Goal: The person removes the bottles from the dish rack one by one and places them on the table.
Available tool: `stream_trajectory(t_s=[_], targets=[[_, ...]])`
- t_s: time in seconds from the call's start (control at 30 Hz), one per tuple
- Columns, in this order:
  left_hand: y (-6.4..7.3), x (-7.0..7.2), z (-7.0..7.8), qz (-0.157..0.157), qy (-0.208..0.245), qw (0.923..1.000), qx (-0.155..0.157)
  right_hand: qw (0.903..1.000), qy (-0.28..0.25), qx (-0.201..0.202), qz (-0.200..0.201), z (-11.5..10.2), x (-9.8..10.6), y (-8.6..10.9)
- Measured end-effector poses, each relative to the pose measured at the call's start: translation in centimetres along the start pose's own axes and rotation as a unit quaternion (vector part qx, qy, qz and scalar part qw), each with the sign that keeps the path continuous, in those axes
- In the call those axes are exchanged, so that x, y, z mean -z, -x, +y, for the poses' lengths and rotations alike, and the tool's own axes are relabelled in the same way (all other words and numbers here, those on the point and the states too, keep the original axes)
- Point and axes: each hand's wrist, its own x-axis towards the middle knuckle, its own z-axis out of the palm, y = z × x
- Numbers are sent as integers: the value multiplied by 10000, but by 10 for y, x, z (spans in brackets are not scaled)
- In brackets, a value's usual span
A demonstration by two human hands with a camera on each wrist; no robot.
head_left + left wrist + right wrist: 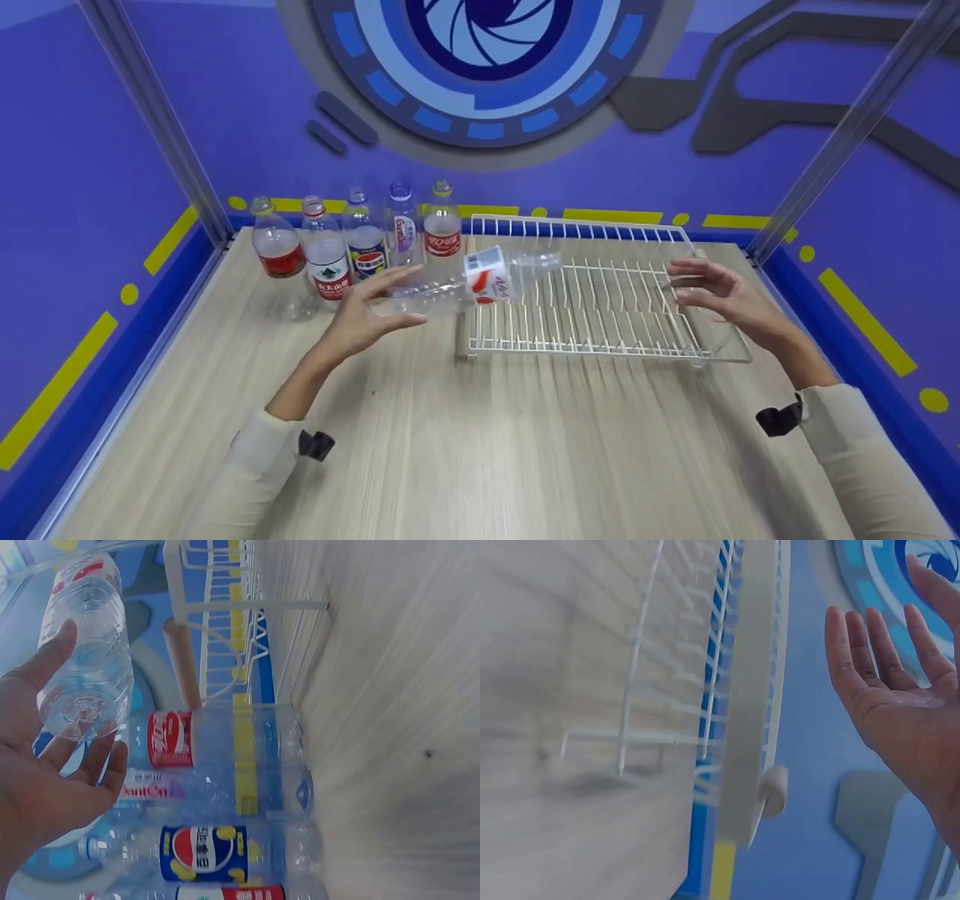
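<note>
My left hand grips the base end of a clear plastic bottle with a white and red label. The bottle lies nearly level in the air above the left part of a white wire rack, its neck pointing right. In the left wrist view, the thumb lies along the side of the bottle, and the other fingers are near its base. Over the rack's right end, my right hand is raised with relaxed fingers and holds nothing. The right wrist view shows that palm beside the rack.
Several empty plastic bottles stand left of the rack: a red-labelled one, a red-and-white one, a blue-labelled Pepsi, a purple-lettered one and a Coca-Cola one. Blue panels enclose the wooden table.
</note>
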Motion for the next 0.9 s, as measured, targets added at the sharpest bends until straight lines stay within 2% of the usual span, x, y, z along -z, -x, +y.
stream_trajectory(t_s=[0.17,0.37,0.47,0.63,0.77,0.83,0.9], targets=[[10,22,-7,199,516,9980,311,9989,-143,74,433,18,20,10],[22,45,-15,791,1089,9896,507,9964,-33,13,842,27,33,19],[28,55,-19,1171,1499,9800,580,9942,-232,172,1037,29,37,19],[37,71,-24,1646,2208,9583,757,9918,-365,264,1195,34,43,21],[43,83,-25,1893,2670,9417,777,9911,465,-173,1238,37,46,24],[46,89,-25,1972,2812,9360,767,9884,855,-452,1172,39,47,25],[50,94,-25,2041,2821,9336,844,9865,1070,-644,1056,40,47,26]])
